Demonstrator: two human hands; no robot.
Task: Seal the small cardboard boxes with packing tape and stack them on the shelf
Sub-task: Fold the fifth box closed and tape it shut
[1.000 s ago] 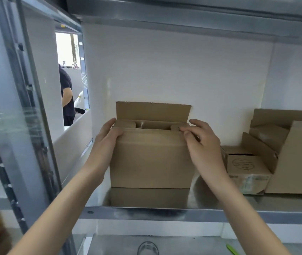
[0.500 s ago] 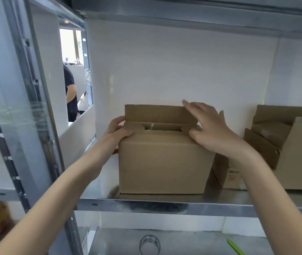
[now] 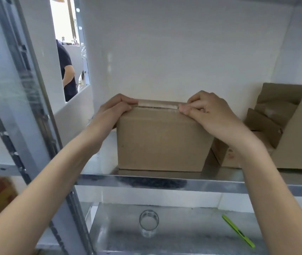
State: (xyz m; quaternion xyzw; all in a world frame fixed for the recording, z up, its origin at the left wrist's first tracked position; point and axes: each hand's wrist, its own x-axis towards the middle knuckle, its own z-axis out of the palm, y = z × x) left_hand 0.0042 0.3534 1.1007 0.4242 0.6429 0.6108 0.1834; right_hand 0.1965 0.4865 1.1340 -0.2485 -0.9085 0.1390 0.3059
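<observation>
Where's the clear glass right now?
Head view, bottom centre: the clear glass stands on the lower metal shelf, below the cardboard box, with the green pen to its right.

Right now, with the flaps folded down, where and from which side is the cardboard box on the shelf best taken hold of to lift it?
Probably by its two short ends, one hand per side, coming from the front. The cardboard box sits upright on the shelf with a wall behind; the left hand and right hand already rest on its top corners.

Head view, close before shelf [image 3: 165, 183]
</observation>
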